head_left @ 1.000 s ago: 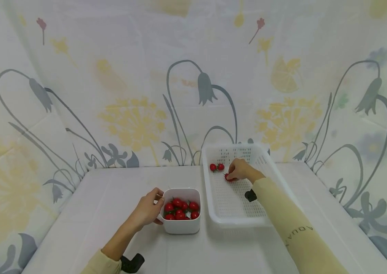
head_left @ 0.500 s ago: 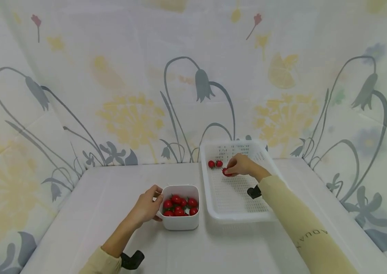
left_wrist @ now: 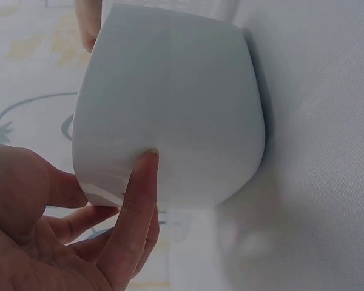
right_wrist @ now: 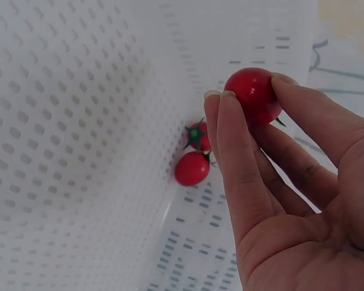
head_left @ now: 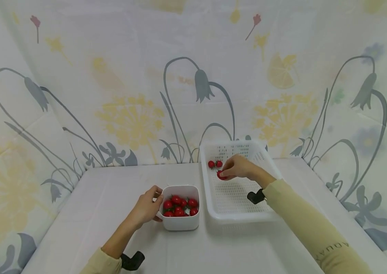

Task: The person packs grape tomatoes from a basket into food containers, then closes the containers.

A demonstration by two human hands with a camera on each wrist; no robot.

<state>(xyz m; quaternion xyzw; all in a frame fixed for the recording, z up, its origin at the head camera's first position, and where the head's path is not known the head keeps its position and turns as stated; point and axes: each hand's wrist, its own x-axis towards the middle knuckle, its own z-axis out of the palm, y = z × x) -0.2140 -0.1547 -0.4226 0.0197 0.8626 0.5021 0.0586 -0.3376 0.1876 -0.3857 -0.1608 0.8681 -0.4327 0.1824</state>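
Note:
A white square box [head_left: 181, 223] with rounded corners holds several red cherry tomatoes. My left hand [head_left: 147, 205] is at its left side, the fingers spread and mostly extended. In the left wrist view, one fingertip [left_wrist: 149, 159] touches the box's outer wall while the thumb lies by the rim. Over the white perforated basket [head_left: 208, 194], my right hand [head_left: 239, 167] pinches a cherry tomato [right_wrist: 252, 91] between thumb and fingertips, partly covered in the head view. Two further cherry tomatoes with green stems [right_wrist: 192, 168] lie side by side in the basket.
The basket stands to the right of the box with a narrow gap between, and its raised walls surround my right hand. A white cloth [head_left: 104, 198] covers the table. Behind hangs a flower-printed sheet [head_left: 214, 42].
My right hand has moved slightly left inside the basket, still holding the cherry tomato, which shows more fully in its fingertips. My left hand keeps its place at the box. The head view has shifted a little.

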